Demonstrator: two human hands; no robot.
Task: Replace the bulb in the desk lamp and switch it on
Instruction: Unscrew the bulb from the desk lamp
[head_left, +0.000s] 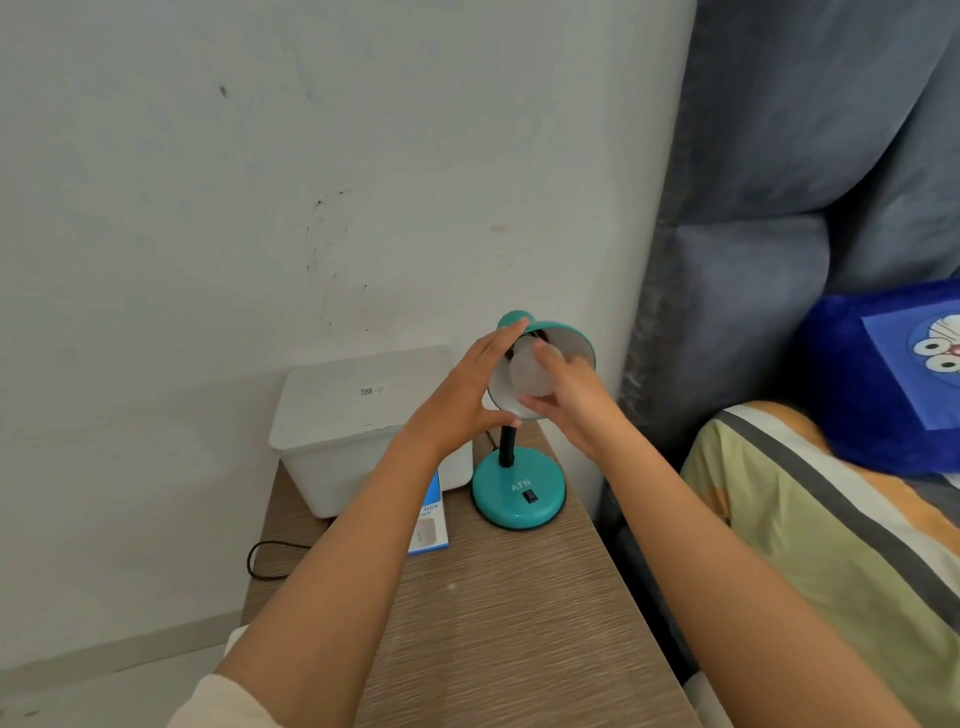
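Left hand: your left hand (464, 395) grips the teal lamp shade (563, 340) from its left side — fingers up along the rim, thumb curled beneath the lower edge
Right hand: your right hand (569, 392) is closed around the white bulb (531, 375), fingertips on its upper part and thumb under its lower end
Bulb: it sits inside the mouth of the shade, its rounded end pointing out toward you; whether its base is seated in the socket you cannot tell, since both hands cover that spot
Lamp: the shade is tilted so its white interior faces you; the black neck drops to the round teal base (518, 492), which stands on the wooden bedside table (493, 623)
Switch: a small black rocker switch (529, 497) sits on top of the base, below the letters ATN — neither hand touches it
Nearby: 1 white lidded box (358, 431) stands left of the base against the wall, and 1 blue-and-white carton (428, 525) lies flat in front of it, partly under your left forearm
Right of the table: a striped pillow (831, 519) and a blue cushion (883, 384)
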